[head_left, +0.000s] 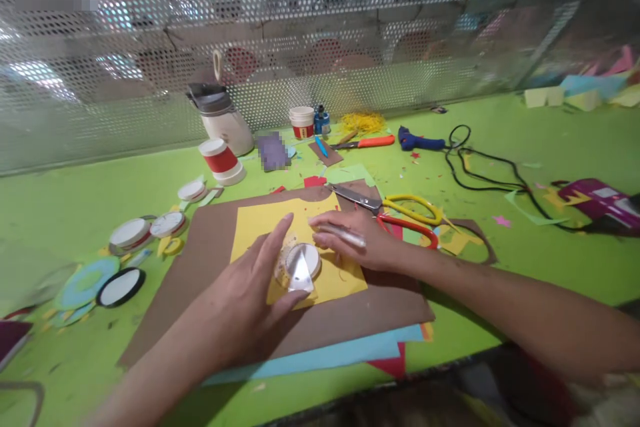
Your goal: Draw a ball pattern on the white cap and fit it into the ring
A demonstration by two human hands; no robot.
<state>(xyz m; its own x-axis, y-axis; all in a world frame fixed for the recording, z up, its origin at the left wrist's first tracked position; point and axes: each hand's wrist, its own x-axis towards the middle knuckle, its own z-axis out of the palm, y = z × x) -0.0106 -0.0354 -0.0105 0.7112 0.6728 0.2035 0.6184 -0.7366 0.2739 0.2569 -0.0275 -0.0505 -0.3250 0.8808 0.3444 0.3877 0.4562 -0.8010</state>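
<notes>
A yellow paper sheet [260,223] lies on a brown card [210,280] in front of me. A clear roll of tape [299,265] stands on the yellow sheet. My left hand [250,293] rests against the roll, fingers spread beside and below it. My right hand [350,237] lies on the yellow sheet just right of the roll and holds a silver pen [345,235].
Yellow and red scissors [400,210] lie right of my hand. Blue sheet [330,355] under the brown card. Paper discs and rings [120,283] at left, cups [220,160], a jug [223,117], glue gun [417,141], black cable [480,170], perforated metal wall [320,47] behind.
</notes>
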